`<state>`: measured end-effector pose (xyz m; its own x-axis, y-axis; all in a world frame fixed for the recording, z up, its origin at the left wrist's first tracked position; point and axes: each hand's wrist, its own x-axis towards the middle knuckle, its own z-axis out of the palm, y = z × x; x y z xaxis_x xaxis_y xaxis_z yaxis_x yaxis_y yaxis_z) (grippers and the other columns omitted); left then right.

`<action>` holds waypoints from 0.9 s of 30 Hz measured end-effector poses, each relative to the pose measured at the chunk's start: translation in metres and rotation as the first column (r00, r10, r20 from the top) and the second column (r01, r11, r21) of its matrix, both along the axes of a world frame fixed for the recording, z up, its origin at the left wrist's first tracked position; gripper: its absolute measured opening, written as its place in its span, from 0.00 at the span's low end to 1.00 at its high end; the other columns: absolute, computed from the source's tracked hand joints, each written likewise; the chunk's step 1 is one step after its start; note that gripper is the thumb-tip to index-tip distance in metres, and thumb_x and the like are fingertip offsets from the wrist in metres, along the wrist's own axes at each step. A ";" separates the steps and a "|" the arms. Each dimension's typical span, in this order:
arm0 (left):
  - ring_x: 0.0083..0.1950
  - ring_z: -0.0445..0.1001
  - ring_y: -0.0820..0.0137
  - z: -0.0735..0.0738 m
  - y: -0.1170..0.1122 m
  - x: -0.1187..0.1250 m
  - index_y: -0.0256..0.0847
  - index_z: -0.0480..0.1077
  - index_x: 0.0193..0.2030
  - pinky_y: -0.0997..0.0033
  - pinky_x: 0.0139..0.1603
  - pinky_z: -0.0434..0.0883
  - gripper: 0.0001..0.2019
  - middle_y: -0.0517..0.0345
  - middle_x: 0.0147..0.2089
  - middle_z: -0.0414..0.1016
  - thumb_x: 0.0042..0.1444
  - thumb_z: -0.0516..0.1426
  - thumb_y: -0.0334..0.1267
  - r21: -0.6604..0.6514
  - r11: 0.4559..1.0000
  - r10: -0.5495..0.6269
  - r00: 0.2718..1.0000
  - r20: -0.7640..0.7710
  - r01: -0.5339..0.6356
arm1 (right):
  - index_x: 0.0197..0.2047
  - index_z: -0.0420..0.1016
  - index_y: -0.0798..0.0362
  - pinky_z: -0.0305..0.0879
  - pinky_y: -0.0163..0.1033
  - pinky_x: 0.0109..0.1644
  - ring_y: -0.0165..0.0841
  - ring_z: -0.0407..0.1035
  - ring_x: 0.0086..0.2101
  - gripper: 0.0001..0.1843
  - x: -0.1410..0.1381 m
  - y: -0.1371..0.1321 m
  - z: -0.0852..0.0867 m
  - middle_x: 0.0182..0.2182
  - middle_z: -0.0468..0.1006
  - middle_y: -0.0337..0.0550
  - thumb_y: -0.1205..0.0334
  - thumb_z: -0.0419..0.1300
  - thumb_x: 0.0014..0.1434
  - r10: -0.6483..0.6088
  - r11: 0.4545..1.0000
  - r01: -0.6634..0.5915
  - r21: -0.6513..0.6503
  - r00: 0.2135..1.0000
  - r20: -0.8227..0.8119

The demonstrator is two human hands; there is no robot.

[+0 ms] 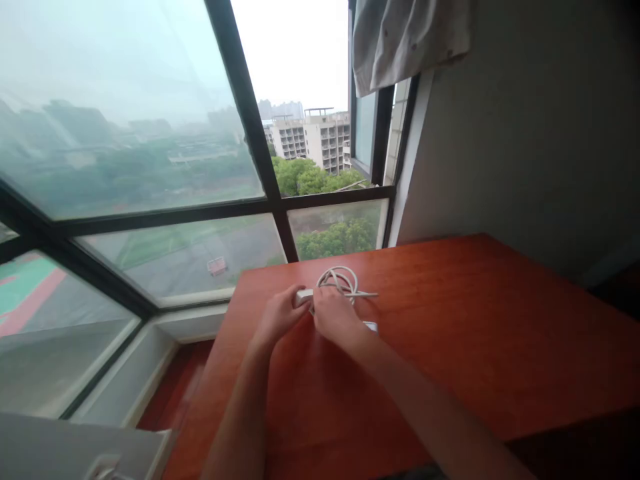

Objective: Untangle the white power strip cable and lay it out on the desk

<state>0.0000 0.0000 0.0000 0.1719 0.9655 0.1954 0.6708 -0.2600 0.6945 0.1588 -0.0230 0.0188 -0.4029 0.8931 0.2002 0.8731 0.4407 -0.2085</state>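
My left hand is closed around a small white block, with the thumb and fingers on its left end. Close beside it, my right hand has its fingers curled down at the block's right end, on the white cable. The fingertips cover what they grip. Loose loops of the cable lie on the table behind my right hand, and one straight length points right. Partly hidden by my right wrist, a small white object rests on the table; its kind cannot be made out.
The reddish-brown wooden table runs up to dark-framed windows. One window pane stands open under a pale curtain. A plain wall rises at the right. Left of the table's edge lies a lower reddish floor.
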 end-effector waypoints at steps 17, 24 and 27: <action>0.35 0.76 0.64 -0.045 0.017 0.002 0.33 0.74 0.40 0.71 0.33 0.71 0.18 0.49 0.36 0.78 0.41 0.63 0.38 -0.326 0.942 0.110 0.837 0.536 0.085 | 0.52 0.68 0.51 0.64 0.41 0.42 0.43 0.73 0.41 0.24 0.004 0.015 -0.030 0.42 0.78 0.53 0.49 0.58 0.55 -0.149 0.984 0.145 -0.100 0.988 -0.033; 0.31 0.73 0.67 -0.046 0.017 0.028 0.35 0.74 0.35 0.73 0.28 0.68 0.16 0.53 0.31 0.75 0.52 0.56 0.48 -0.281 0.942 -0.016 0.864 0.503 0.182 | 0.58 0.63 0.48 0.65 0.37 0.45 0.39 0.72 0.45 0.31 0.036 0.007 -0.038 0.45 0.78 0.45 0.54 0.62 0.52 -0.087 0.996 0.071 -0.057 0.923 -0.374; 0.31 0.72 0.69 -0.045 0.014 0.037 0.34 0.71 0.34 0.74 0.30 0.68 0.18 0.55 0.30 0.73 0.52 0.57 0.51 -0.302 0.932 0.006 0.824 0.567 0.202 | 0.59 0.63 0.47 0.65 0.39 0.47 0.39 0.72 0.45 0.33 0.046 0.007 -0.037 0.46 0.78 0.44 0.55 0.64 0.50 -0.097 0.995 0.078 -0.063 0.913 -0.396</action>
<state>0.0366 0.0141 -0.0447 0.2326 0.9716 -0.0443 0.1319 0.0136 0.9912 0.2043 -0.0156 -0.0184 -0.2182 0.9330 0.2863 0.7484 0.3483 -0.5645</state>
